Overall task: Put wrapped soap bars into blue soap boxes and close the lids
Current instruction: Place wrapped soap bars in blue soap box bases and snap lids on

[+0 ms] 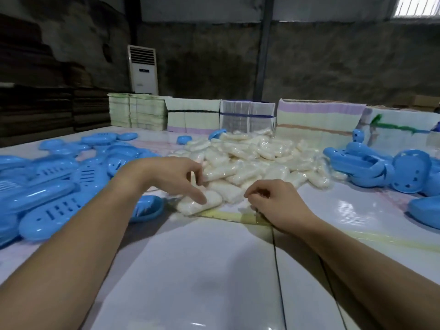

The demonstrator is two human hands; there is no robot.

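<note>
Spreading wide and white, the table [214,270], carrying stacked bundles of flat cartons [319,117] along its far edge, heaps of blue soap boxes [54,184] at left and right, and a pile of wrapped soap bars [257,158] in the middle. Reaching into the pile's near edge, the left hand [173,175], fingers [198,197] extended and pressing on one wrapped bar [202,203]. Resting just beside it, the right hand [278,203], fingers curled, grasp impossible to tell.
</note>
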